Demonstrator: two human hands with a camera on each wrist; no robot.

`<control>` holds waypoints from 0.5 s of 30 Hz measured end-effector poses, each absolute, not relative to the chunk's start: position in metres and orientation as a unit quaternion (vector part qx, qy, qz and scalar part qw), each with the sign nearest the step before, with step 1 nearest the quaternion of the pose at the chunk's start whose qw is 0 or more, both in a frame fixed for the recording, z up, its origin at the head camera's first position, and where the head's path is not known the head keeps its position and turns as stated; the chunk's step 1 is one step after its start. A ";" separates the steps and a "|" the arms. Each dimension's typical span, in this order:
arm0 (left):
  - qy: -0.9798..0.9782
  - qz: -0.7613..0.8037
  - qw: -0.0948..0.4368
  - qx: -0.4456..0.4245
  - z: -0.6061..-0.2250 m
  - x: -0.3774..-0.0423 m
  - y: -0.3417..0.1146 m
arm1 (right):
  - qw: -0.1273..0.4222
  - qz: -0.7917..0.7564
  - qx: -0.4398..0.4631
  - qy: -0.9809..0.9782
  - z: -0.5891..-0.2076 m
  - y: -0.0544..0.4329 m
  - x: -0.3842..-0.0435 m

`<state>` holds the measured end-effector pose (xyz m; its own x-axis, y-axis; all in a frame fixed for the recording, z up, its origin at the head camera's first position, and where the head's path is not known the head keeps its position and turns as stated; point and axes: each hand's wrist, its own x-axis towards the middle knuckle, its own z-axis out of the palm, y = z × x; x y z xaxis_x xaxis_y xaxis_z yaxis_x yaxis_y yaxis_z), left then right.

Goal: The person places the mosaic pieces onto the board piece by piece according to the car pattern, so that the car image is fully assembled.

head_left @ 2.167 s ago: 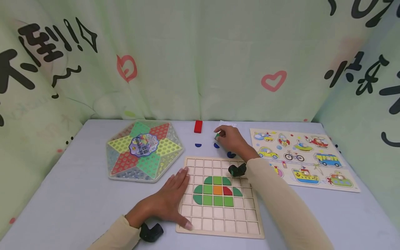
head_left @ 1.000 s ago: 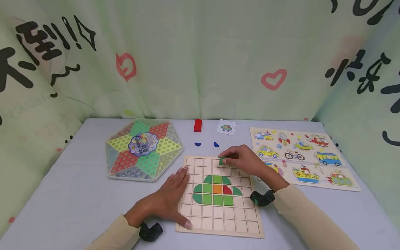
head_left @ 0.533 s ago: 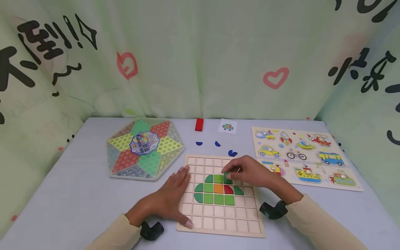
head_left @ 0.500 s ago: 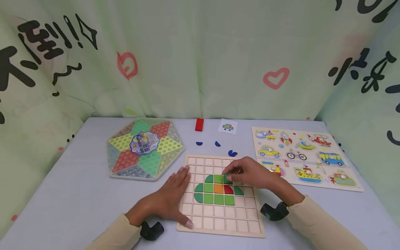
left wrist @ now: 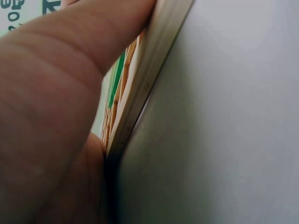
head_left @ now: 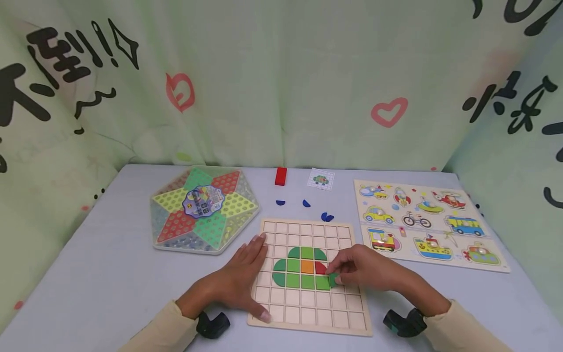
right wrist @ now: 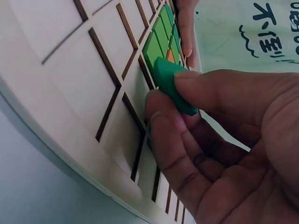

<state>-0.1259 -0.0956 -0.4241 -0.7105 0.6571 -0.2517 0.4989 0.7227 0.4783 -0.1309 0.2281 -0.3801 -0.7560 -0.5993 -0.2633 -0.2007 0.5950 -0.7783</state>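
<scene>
My right hand (head_left: 369, 269) pinches a dark green rounded tile (right wrist: 174, 85) between thumb and fingers. In the head view this tile is tilted over the wooden grid board (head_left: 310, 330), just right of a row of light green square tiles (head_left: 308, 282). Spread flat, my left hand (head_left: 237, 278) rests along the board's left edge, its thumb on the near left corner. Set in the grid are light green squares, dark green quarter-rounds (head_left: 280, 264), an orange square (head_left: 307, 266) and a red quarter-round (head_left: 320, 267). My right fingertips partly hide the cells beside the red piece.
Beyond the board lie several dark blue pieces (head_left: 306, 203), a red block (head_left: 280, 176) and a small pattern card (head_left: 321, 179). A hexagonal star-patterned game box (head_left: 204, 211) sits at left. At right is a vehicle puzzle board (head_left: 433, 225), close to my right hand.
My right hand has brought the green tile from the far side of the table over the board's upper right, then nearer to the lower green row. My left hand stays in place.
</scene>
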 end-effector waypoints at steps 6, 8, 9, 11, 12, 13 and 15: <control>0.906 0.187 0.203 0.321 -0.425 -0.126 -0.096 | 0.271 -0.374 -0.221 0.859 -0.382 0.226 -0.126; 0.905 0.189 0.202 0.324 -0.426 -0.126 -0.096 | 0.264 -0.366 -0.220 0.865 -0.383 0.226 -0.125; 0.904 0.190 0.202 0.325 -0.426 -0.126 -0.097 | 0.262 -0.366 -0.217 0.866 -0.384 0.226 -0.125; 0.903 0.191 0.201 0.328 -0.426 -0.126 -0.097 | 0.256 -0.365 -0.212 0.870 -0.385 0.226 -0.125; 0.903 0.193 0.200 0.328 -0.425 -0.126 -0.097 | 0.252 -0.364 -0.210 0.871 -0.386 0.226 -0.124; 0.902 0.194 0.201 0.328 -0.425 -0.126 -0.097 | 0.250 -0.364 -0.208 0.873 -0.386 0.225 -0.124; 0.903 0.193 0.202 0.327 -0.425 -0.126 -0.096 | 0.246 -0.365 -0.205 0.874 -0.387 0.225 -0.124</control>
<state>-0.1262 -0.0965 -0.4247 -0.7038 0.6689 -0.2392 0.5125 0.7114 0.4809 -0.1235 0.2249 -0.3866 -0.7950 -0.5378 -0.2807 -0.1789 0.6500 -0.7386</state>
